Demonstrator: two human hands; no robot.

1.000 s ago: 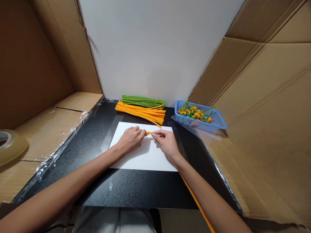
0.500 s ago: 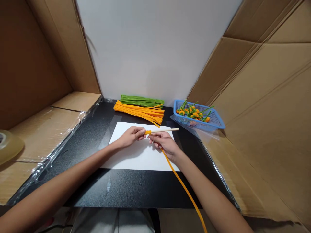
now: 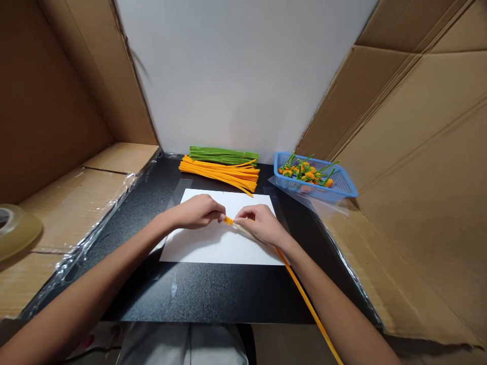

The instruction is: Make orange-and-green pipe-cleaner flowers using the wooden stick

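Orange pipe cleaner (image 3: 304, 294) — its near end pinched against a wooden stick (image 3: 243, 231) by the closed fingers of the left hand (image 3: 197, 213) and right hand (image 3: 263, 225) — trails its long axis toward the lower right, closest to the right hand.

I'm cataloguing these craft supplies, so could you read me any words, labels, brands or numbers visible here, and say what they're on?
None can be read: the white sheet of paper, the cardboard panels, the blue plastic basket and the roll of clear tape show no legible text in this view.
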